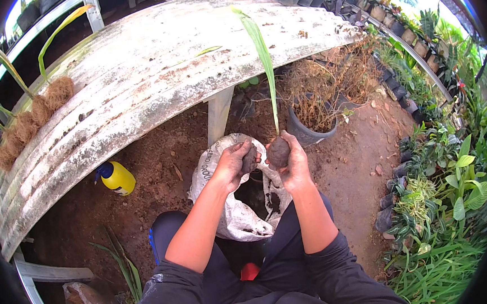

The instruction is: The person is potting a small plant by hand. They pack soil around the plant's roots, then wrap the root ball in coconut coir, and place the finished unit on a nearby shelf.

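My right hand (296, 165) grips a rounded ball of dark, wet soil (278, 153). One long green strap leaf (265, 61) rises upright from the top of that ball. Facing it, my left hand (227, 165) pinches a smaller lump of soil (249, 159), and a narrow gap parts the two lumps. Both hands are over an open white woven sack (206, 171) between my knees. Dark soil (250, 198) shows inside its rolled-down mouth. Printed writing marks the sack's side.
A weathered corrugated sheet (149, 69) forms a bench ahead, on a pale post (220, 113). Fibre-wrapped root balls (41, 110) with leaves line its left end. Below stands a yellow spray bottle (119, 178). A black pot (310, 132) holds dry stems; potted plants (420, 194) border the right.
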Tool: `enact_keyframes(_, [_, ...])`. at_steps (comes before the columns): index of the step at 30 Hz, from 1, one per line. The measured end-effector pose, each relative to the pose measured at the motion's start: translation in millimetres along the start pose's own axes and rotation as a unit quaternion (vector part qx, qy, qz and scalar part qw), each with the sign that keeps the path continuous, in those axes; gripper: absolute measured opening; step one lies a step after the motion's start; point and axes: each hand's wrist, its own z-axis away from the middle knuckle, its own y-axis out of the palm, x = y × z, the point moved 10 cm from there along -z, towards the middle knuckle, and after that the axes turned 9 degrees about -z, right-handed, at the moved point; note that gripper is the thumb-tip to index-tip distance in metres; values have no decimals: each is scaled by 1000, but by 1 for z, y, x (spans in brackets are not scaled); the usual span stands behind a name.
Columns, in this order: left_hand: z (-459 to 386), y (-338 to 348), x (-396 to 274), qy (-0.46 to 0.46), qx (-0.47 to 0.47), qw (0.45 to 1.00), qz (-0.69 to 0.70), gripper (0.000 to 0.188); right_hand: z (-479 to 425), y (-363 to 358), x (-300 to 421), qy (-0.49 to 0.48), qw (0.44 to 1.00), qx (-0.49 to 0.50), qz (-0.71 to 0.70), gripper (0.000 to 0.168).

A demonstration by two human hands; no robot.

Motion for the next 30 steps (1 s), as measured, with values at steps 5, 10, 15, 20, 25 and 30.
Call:
enact_keyframes(5, [-5,-7,2,12,-24,1000,0,24,-2,0,-2,-1,1000,8,4,29])
enact_keyframes(10, [1,-2,-5,-14,-29,998,53,26,0,-1,4,-9,1000,-1,3,27])
enact_keyframes(15, [10,11,-14,12,18,1000,-5,22,-1,1,4,-6,1000,13,1,26])
enact_keyframes(20, [9,11,-13,11,5,1000,-4,22,2,6,5,-6,1000,27,5,28])
enact_keyframes(25, [7,8,-19,52,10,998,-27,23,-5,-5,4,-19,1000,-1,11,28])
enact_keyframes(30, [9,12,-26,70,22,996,-40,30,-5,-5,3,-7,1000,5,14,28])
